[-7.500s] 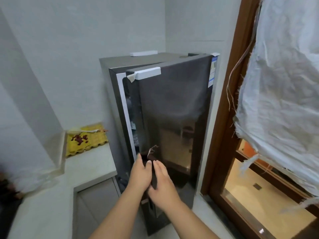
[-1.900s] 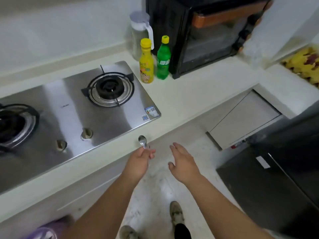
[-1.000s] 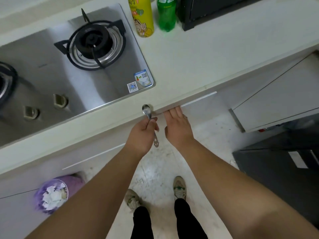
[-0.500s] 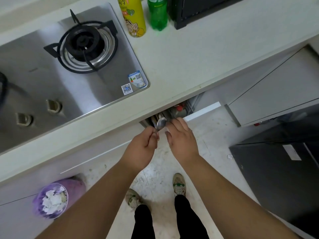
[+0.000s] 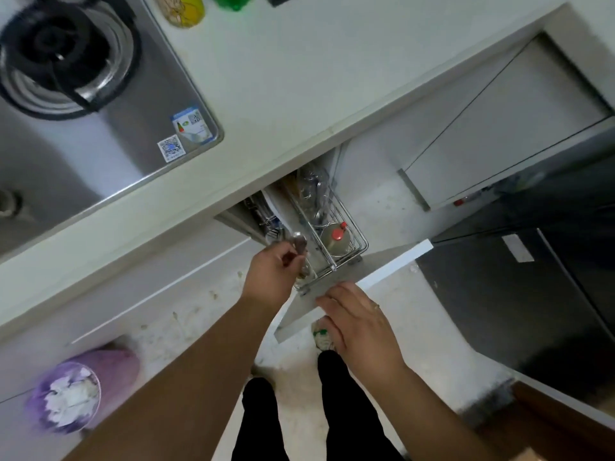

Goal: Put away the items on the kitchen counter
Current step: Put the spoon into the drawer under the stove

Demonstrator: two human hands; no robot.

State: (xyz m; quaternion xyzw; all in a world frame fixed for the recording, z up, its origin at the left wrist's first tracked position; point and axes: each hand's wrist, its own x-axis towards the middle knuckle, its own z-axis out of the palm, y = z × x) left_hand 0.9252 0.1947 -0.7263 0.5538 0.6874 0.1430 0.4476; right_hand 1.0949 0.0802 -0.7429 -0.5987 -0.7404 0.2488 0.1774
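My left hand (image 5: 273, 277) pinches a metal spoon (image 5: 299, 243), its bowl pointing up over the pulled-out drawer. The drawer's wire basket (image 5: 346, 247) holds a bottle with a red cap (image 5: 337, 236), clear containers and utensils. My right hand (image 5: 359, 324) grips the top edge of the drawer's white front panel (image 5: 396, 264), fingers curled over it. The white counter (image 5: 299, 78) runs above the drawer.
A steel gas hob (image 5: 100, 104) lies at the left of the counter. A yellow bottle (image 5: 181, 10) and a green bottle (image 5: 233, 1) stand at its back. A purple bin (image 5: 76, 390) sits on the floor at the left. The dark fridge (image 5: 532, 287) stands to the right.
The drawer has slid much farther out, exposing the wire basket. My right hand came back with the front panel. My left hand, still with the spoon, now hovers over the basket's left side.
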